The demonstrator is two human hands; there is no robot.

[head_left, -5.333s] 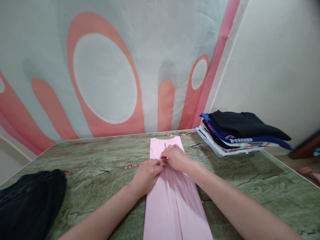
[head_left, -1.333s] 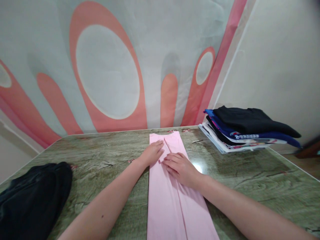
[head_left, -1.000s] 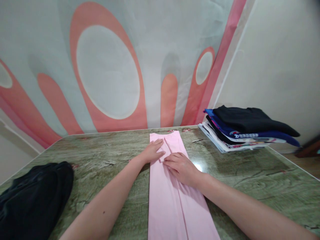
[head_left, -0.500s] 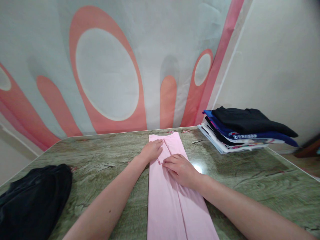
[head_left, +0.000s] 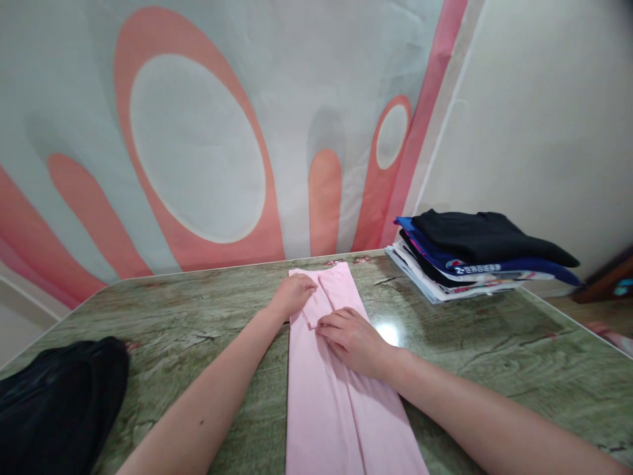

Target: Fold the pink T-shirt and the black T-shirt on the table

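A long pink garment [head_left: 336,409], folded into a narrow strip, lies down the middle of the green wood-patterned table [head_left: 198,330]. My left hand [head_left: 293,295] rests near the strip's far end, fingers curled on its left edge beside a small folded flap. My right hand [head_left: 352,338] lies flat on the pink cloth just nearer to me, fingers stretched out and pressing beside the flap. Both forearms reach in from the bottom of the view.
A stack of folded clothes [head_left: 475,260], black on top with blue and white below, sits at the table's far right. A heap of black fabric [head_left: 54,402] lies at the near left. A curtain with pink ovals [head_left: 198,145] hangs behind the table.
Earlier both hands pinched the cloth together at the middle. Now they lie apart on it, pressing it down. In the last second they hardly moved; the view shifted slightly.
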